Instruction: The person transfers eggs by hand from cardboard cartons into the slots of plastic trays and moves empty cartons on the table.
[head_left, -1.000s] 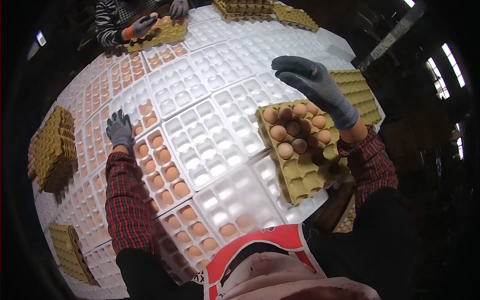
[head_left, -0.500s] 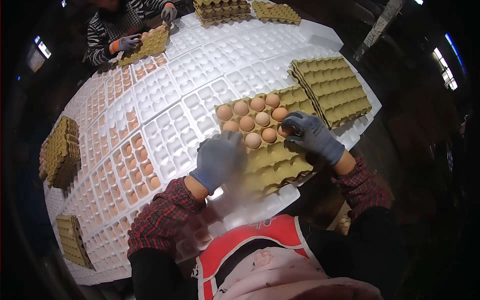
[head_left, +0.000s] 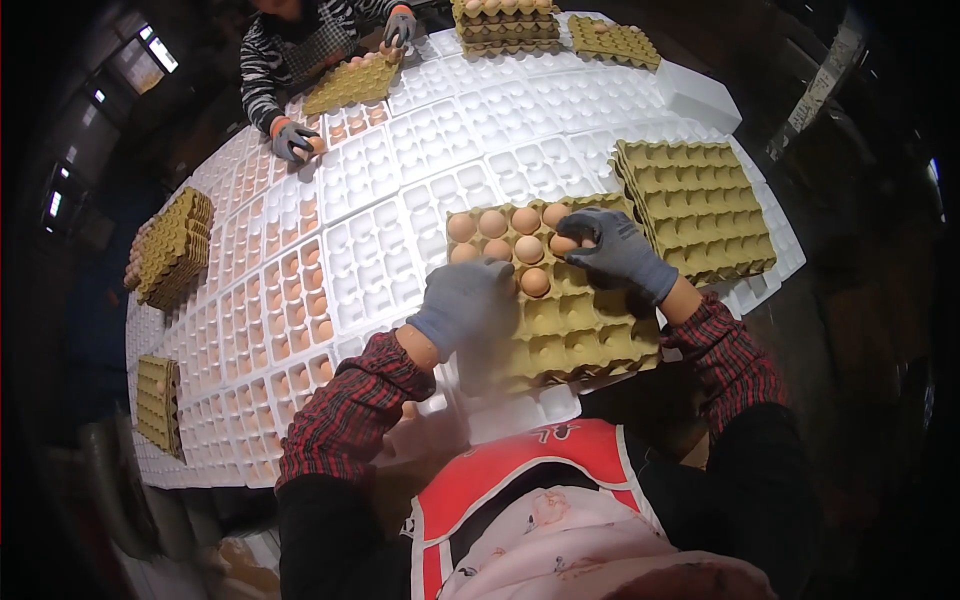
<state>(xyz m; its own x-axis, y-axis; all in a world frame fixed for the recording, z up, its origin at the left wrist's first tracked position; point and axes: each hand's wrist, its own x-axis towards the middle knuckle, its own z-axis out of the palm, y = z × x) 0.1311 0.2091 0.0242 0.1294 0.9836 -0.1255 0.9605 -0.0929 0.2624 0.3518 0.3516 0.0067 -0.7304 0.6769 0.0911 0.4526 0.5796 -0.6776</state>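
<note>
A pulp egg tray (head_left: 575,318) lies in front of me, with brown eggs (head_left: 528,249) in its far rows and bare cups nearer me. My right hand (head_left: 622,252), in a grey glove, has thumb and fingers closed round an egg (head_left: 563,245) at the right end of the second row. At the tray's left edge, my gloved left hand (head_left: 462,305) is curled with its fingertips by the eggs. What lies under its fingers is hidden. One egg (head_left: 534,282) sits alone between the hands, in the third row.
White moulded trays (head_left: 375,262) cover the table, those at left filled with eggs. A stack of bare pulp trays (head_left: 700,210) stands right; other stacks (head_left: 178,250) stand left and far (head_left: 507,28). Across the table a co-worker's gloved hand (head_left: 294,140) holds an egg beside a tilted tray (head_left: 352,82).
The egg at the third row's right end has left its cup, and my right hand has moved to the second row. The co-worker's hand has moved off the tilted tray. My view has shifted.
</note>
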